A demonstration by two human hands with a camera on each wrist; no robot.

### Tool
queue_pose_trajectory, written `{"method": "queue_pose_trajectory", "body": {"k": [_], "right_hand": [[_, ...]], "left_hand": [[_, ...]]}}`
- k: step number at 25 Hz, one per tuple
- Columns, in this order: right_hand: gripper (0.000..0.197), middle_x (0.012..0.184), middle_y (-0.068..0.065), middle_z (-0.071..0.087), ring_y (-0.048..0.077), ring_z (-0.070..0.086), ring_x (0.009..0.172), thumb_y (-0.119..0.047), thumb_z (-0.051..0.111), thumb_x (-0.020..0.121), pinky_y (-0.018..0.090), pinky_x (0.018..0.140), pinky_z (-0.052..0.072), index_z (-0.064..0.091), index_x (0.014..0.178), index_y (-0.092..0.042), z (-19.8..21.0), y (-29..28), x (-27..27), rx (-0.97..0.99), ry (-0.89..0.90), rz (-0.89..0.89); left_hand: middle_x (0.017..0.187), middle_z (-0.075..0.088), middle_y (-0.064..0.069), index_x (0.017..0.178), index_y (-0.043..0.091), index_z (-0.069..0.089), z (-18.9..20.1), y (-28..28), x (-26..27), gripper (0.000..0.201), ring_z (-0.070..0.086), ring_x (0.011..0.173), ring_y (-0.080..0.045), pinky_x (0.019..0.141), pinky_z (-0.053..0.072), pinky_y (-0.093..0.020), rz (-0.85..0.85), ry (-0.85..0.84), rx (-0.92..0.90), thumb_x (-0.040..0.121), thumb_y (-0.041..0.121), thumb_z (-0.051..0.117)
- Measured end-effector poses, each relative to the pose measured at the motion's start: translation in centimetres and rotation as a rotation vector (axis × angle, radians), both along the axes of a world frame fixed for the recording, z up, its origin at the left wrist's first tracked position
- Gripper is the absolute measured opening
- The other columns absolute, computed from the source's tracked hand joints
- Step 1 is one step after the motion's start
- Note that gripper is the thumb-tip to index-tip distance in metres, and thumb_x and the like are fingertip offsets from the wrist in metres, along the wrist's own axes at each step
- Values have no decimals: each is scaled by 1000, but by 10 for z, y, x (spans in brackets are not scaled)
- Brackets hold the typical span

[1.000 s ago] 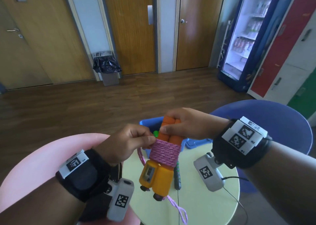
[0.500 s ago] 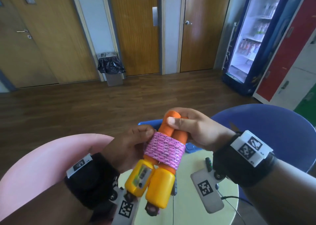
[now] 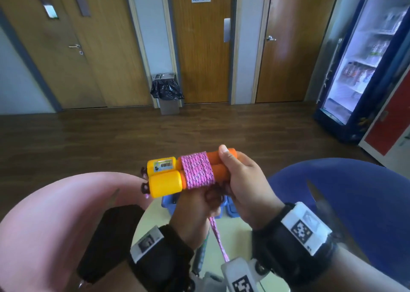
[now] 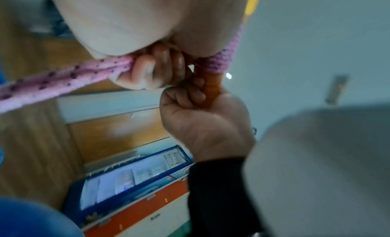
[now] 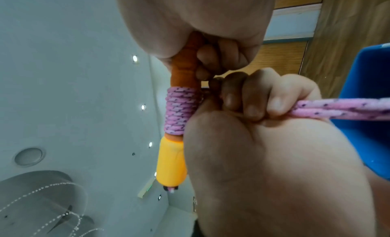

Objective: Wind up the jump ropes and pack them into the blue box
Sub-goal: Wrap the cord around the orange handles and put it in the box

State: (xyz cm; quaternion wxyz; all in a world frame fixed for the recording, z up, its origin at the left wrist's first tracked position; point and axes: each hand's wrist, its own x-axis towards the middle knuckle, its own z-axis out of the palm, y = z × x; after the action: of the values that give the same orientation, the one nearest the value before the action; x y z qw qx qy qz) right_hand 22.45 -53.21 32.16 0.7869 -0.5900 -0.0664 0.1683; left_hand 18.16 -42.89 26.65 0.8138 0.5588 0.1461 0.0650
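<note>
In the head view the blue box (image 3: 168, 203), lower centre, is mostly hidden behind both hands. The pink rope tail (image 3: 218, 238) runs behind a wrist device at the bottom edge. The left wrist view is blurred throughout; refrigerator contents illegible.

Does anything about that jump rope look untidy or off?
One thing: a tail of pink rope hangs loose below the left hand, not yet wound onto the handles. The existing coil looks neat.
</note>
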Motion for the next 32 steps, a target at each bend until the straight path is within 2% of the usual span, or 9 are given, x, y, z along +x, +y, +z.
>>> {"method": "queue_pose_trajectory", "body": {"k": [3, 6, 10, 14, 20, 25, 27, 30, 32], "right_hand": [[36, 77, 4, 69, 15, 68, 69, -44, 60, 96, 31, 63, 54, 64, 98, -8, -10, -17, 6, -19, 1, -62], [33, 83, 3, 72, 14, 71, 76, -47, 57, 96, 29, 68, 57, 64, 96, -15, -19, -29, 6, -89, -36, -102], [31, 83, 2, 69, 13, 69, 75, -48, 55, 96, 32, 72, 58, 60, 91, -18, -27, -30, 14, -217, -185, -213], [28, 78, -4, 60, 6, 57, 66, -45, 55, 97, 13, 55, 42, 52, 86, -19, -31, -21, 27, -376, -331, -329], [29, 71, -14, 51, 12, 51, 66, -48, 56, 94, 33, 60, 36, 44, 95, -22, -25, 2, 22, -823, -670, -96], [32, 82, -2, 65, 20, 63, 73, -52, 59, 87, 36, 65, 55, 56, 93, -20, 1, 32, 11, -1099, -645, 164], [33, 80, 1, 67, 18, 65, 66, -51, 60, 88, 38, 66, 59, 60, 94, -19, 13, 39, 10, -1104, -575, 282], [41, 71, 3, 67, 14, 58, 54, -52, 59, 90, 36, 63, 56, 62, 94, -11, 33, 48, 6, -1068, -545, 436], [43, 73, 3, 66, 12, 57, 56, -54, 61, 89, 30, 58, 50, 62, 94, -12, 35, 56, 3, -1022, -509, 413]], "left_hand": [[77, 62, 3, 85, 13, 61, -8, -25, 6, 25, 57, 71, -9, 68, 48, -23, 71, 45, 313, 104, 15, 44], [93, 67, -2, 97, 14, 65, -21, -37, 2, 24, 63, 85, -14, 82, 54, -33, 76, 85, 547, 105, 25, 45], [70, 65, -2, 83, 20, 61, -10, -51, -10, 29, 62, 63, -16, 60, 53, -29, 84, -8, 723, 104, 31, 45], [62, 60, -1, 69, 26, 58, 2, -43, -27, 37, 57, 58, -15, 60, 48, -27, -67, -27, 617, 104, 23, 46], [51, 41, 11, 65, 26, 51, 16, 31, -24, 33, 35, 50, -6, 54, 29, -26, -157, -27, 941, 97, 27, 58], [57, 57, 13, 63, 44, 53, 43, 91, -29, 26, 53, 56, -3, 53, 34, -24, -288, -52, 1420, 86, 55, 52], [61, 53, 10, 62, 35, 49, 41, 114, -27, 30, 52, 60, -4, 57, 34, -32, -262, -178, 1407, 84, 56, 52], [85, 63, 9, 76, 27, 66, 37, 133, -29, 23, 61, 83, -3, 74, 47, -25, -289, -296, 1098, 89, 44, 60], [80, 69, 7, 78, 26, 70, 37, 134, -34, 21, 63, 76, -4, 71, 50, -25, -309, -232, 924, 95, 34, 61]]}}
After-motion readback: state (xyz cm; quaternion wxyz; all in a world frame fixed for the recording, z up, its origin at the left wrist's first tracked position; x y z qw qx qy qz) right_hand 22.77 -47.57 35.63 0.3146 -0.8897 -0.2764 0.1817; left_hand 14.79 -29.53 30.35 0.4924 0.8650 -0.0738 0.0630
